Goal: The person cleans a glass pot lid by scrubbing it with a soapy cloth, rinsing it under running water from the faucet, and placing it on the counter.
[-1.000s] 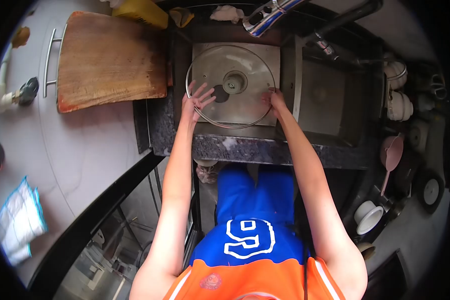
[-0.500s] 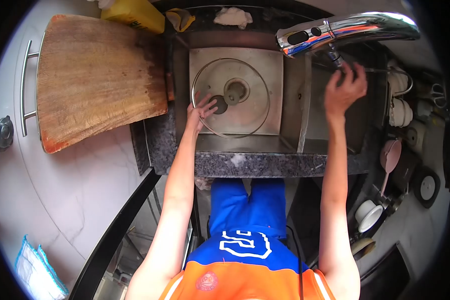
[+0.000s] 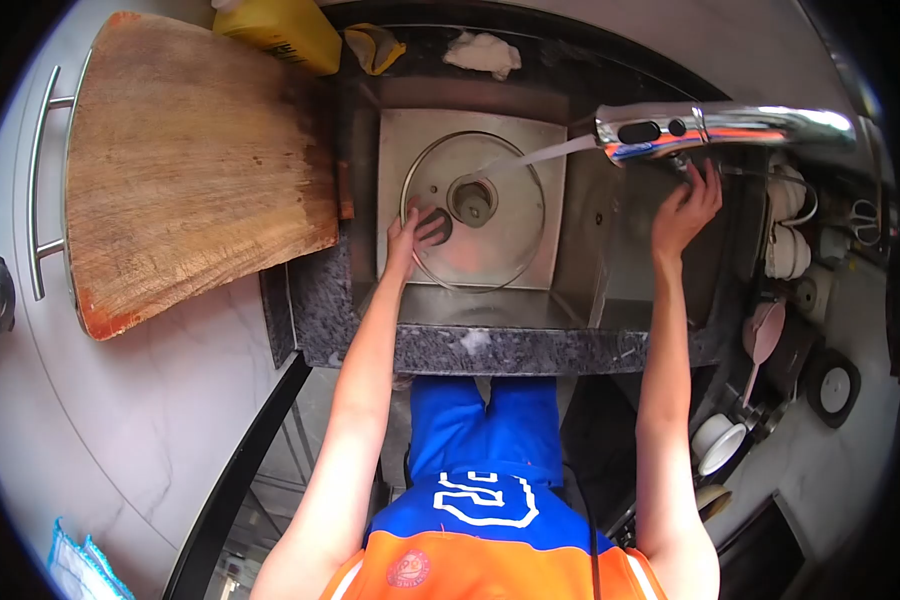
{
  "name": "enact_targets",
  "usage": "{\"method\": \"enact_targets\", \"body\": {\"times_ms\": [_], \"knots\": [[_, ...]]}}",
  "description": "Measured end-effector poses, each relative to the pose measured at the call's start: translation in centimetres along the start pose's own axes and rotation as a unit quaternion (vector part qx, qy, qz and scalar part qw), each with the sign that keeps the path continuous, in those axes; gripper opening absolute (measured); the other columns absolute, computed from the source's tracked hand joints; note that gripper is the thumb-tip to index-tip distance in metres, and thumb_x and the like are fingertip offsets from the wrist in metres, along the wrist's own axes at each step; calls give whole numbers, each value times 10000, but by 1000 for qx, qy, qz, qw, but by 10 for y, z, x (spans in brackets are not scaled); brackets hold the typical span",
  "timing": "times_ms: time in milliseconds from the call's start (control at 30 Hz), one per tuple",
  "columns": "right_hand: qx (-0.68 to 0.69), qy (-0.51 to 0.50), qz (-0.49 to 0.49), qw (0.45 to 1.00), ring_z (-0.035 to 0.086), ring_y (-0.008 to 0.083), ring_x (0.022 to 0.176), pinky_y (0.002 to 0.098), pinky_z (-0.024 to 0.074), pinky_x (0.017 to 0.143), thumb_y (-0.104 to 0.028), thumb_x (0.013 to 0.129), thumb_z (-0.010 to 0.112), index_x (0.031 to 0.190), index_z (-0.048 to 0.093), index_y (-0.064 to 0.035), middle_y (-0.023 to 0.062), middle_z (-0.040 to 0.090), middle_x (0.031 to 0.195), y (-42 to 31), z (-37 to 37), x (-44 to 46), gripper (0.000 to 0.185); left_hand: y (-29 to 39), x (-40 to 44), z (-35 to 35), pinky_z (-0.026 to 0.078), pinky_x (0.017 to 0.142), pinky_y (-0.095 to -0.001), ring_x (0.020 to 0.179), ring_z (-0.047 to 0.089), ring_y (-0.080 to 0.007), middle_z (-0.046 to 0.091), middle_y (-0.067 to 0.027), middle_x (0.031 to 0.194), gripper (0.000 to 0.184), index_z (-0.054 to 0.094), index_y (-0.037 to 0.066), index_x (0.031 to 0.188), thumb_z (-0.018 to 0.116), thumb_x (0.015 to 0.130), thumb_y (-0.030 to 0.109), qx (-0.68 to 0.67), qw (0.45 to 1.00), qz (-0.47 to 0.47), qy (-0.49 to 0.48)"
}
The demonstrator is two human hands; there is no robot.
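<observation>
A clear glass pot lid (image 3: 500, 255) with a metal rim is held over the sink basin (image 3: 540, 270). My left hand (image 3: 418, 238) grips it at its left edge, and the fingers show through the glass near a dark round spot. At the right, my right hand (image 3: 686, 215) is raised with its fingertips at the underside of the chrome faucet (image 3: 740, 122), where the small lever sits. The fingers partly hide that lever. A stream of water (image 3: 555, 150) runs from the spout toward the lid.
Left of the sink lies a large wooden cutting board (image 3: 190, 170). A yellow bottle (image 3: 285, 35), a yellow-and-grey cloth (image 3: 373, 48) and a white cloth (image 3: 482, 55) line the back ledge. White cups (image 3: 788, 255) and a pink ladle-like utensil (image 3: 763, 335) are on the right.
Water has started to flow from the faucet. My right hand has come up against the lever. The whole view has shifted slightly, and my left hand still holds the lid.
</observation>
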State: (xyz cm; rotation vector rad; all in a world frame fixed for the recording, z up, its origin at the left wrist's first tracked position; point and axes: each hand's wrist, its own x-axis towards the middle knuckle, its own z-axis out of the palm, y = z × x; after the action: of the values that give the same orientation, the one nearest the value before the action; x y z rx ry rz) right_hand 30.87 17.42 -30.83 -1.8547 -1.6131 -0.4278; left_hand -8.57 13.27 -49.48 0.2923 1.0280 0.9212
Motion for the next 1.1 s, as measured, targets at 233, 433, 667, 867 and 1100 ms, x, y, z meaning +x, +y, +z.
{"method": "enact_targets", "body": {"times_ms": [233, 433, 667, 867, 1100], "knots": [[113, -68, -80, 988, 500, 361, 1150, 436, 406, 978, -50, 836, 585, 1189, 592, -87, 142, 548, 1232, -109, 125, 53, 355, -7, 3, 1, 518, 912, -512, 1153, 567, -396, 484, -225, 1353, 509, 293, 87, 1432, 444, 1010, 328, 10, 1000, 3, 22], [-12, -140, -103, 985, 526, 370, 1048, 443, 467, 867, -118, 862, 634, 1190, 597, -116, 149, 533, 1138, -76, 192, 73, 330, -11, 8, -9, 531, 892, -521, 1123, 574, -430, 464, -272, 1344, 540, 216, 74, 1423, 459, 1004, 312, -11, 999, 16, 33], [265, -192, 65, 943, 567, 326, 845, 377, 488, 690, -21, 826, 635, 1183, 600, -95, 153, 519, 1066, -134, 158, -73, 367, -4, 13, 0, 557, 835, -495, 1038, 629, -391, 529, -256, 1262, 457, 244, 171, 1395, 437, 1011, 326, 14, 998, 25, 55], [155, -229, 15, 961, 575, 352, 873, 442, 487, 722, -91, 848, 609, 1031, 596, -18, 144, 566, 980, -178, 223, -161, 197, -10, 22, 0, 568, 806, -465, 995, 651, -371, 563, -242, 1205, 414, 257, 159, 1353, 394, 1021, 365, 59, 995, 37, 75], [253, -305, 87, 914, 557, 369, 939, 445, 458, 796, -104, 842, 615, 933, 620, -17, 173, 609, 986, -183, 266, -174, 127, -14, 35, -23, 576, 763, -418, 967, 671, -320, 593, -215, 1191, 388, 313, 133, 1325, 402, 1024, 361, 55, 997, 18, 58]]}}
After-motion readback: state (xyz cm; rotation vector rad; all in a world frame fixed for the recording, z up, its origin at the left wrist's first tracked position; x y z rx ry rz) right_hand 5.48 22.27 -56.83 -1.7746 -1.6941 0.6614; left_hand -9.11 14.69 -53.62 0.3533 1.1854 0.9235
